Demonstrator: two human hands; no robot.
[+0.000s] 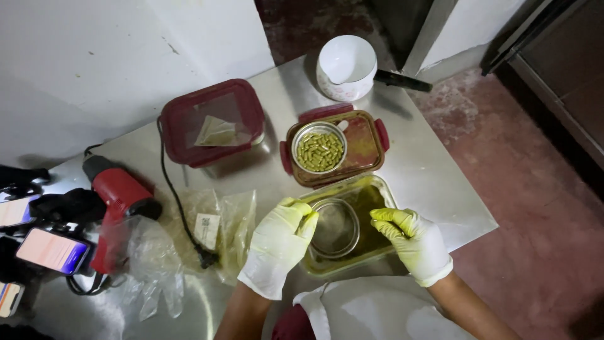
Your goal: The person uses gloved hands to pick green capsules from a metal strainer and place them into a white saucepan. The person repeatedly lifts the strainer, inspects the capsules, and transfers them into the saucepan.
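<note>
Both my hands wear pale yellow-stained gloves. My left hand (278, 244) grips the left rim of a small round metal sieve (335, 228) that sits inside a clear rectangular container (376, 189) dusted with greenish powder. My right hand (414, 240) rests on the container's right side, fingers at the sieve's edge. Just behind it, a red-rimmed lid (365, 146) holds a round metal bowl of green capsules (319, 151).
A closed red-lidded box (212, 121) and a white cup (346, 66) stand farther back on the steel table (434, 176). At left lie a red heat gun (119, 201) with black cord, clear plastic bags (217, 226) and phones (51, 250).
</note>
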